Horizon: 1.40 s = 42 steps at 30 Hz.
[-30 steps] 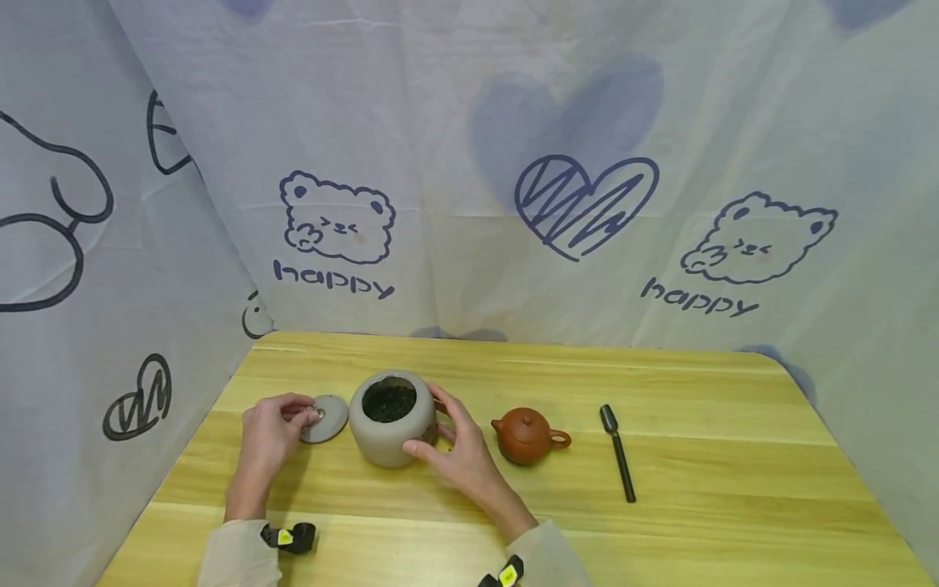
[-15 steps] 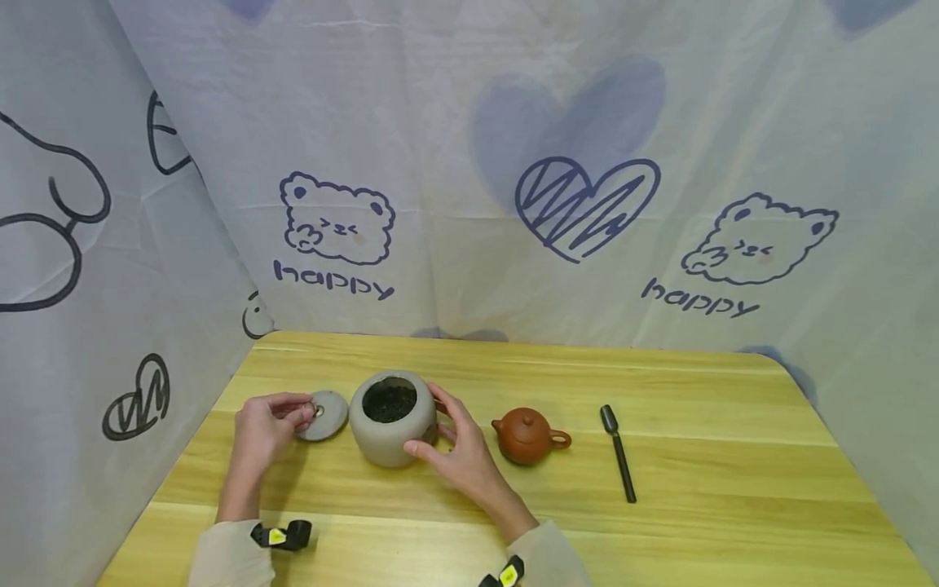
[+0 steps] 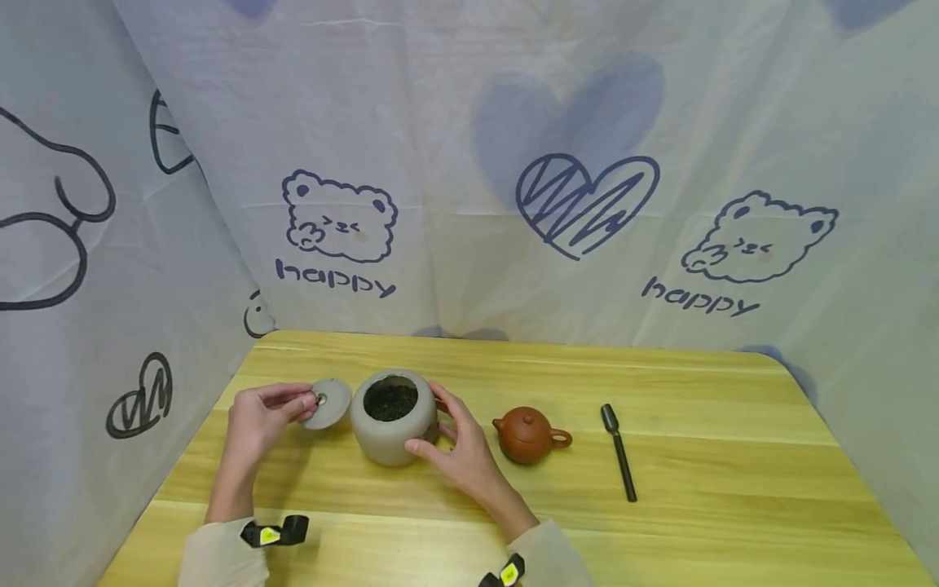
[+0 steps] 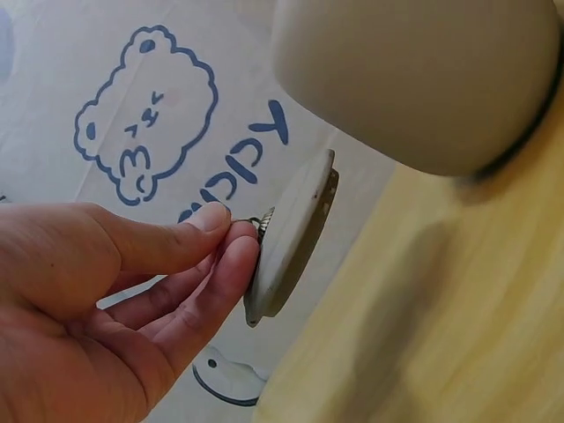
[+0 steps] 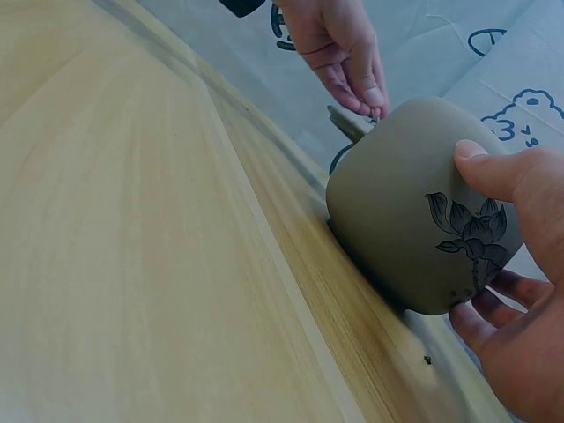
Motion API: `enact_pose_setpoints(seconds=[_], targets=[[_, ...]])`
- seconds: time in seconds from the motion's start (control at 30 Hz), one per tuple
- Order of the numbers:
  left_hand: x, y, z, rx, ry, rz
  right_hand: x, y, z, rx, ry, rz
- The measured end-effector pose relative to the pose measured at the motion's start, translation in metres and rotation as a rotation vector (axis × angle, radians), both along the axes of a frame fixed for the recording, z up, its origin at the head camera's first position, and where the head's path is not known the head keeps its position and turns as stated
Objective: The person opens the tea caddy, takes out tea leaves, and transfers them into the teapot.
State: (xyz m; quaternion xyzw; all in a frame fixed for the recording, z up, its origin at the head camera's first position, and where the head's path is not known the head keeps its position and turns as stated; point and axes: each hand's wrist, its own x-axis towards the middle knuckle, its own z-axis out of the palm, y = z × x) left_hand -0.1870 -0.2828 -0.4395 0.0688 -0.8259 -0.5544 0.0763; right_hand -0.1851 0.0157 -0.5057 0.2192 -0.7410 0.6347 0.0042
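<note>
A round grey lid (image 3: 333, 403) hangs tilted above the table, its small ring knob pinched between the thumb and fingers of my left hand (image 3: 266, 416). In the left wrist view the lid (image 4: 293, 238) is edge-on, clear of the wood, with its shadow below. Just right of it stands a grey tea jar (image 3: 392, 440), uncovered, with dark loose tea leaves (image 3: 389, 400) inside. My right hand (image 3: 465, 452) holds the jar's right side, thumb in front and fingers behind. A dark lotus drawing (image 5: 476, 231) on the jar's wall shows in the right wrist view.
A reddish-brown clay teapot (image 3: 525, 436) sits right of the jar, spout toward it and handle to the right. Farther right lies a dark tea scoop (image 3: 619, 452). A printed cloth (image 3: 469, 269) hangs behind the wooden table (image 3: 704, 473) and along its left side.
My left hand has lifted the lid off the table, moving it slightly away from me and tilting it more. The right hand and the jar have stayed in place.
</note>
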Motion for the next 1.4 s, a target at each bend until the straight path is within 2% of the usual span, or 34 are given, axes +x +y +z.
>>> enact_pose_setpoints(seconds=[0.13,0.57,0.8,1.0,1.2,1.4], targets=[[0.001,0.001,0.006,0.047,-0.002,-0.01,0.0,0.0,0.001,-0.003,-0.005,-0.003],[0.009,0.008,0.028,0.048,0.057,-0.021,0.0,0.001,0.002,-0.011,-0.001,-0.005],[0.014,0.015,0.038,0.061,0.057,-0.043,0.0,0.0,0.0,-0.009,-0.003,-0.001],[0.017,0.023,0.043,0.116,0.054,-0.081,0.0,0.0,0.0,-0.009,-0.008,0.001],[0.016,0.03,0.045,0.128,0.024,-0.106,0.0,-0.001,0.0,-0.014,-0.011,0.0],[0.012,0.037,0.044,0.162,0.028,-0.138,-0.002,-0.002,-0.002,-0.031,0.009,0.0]])
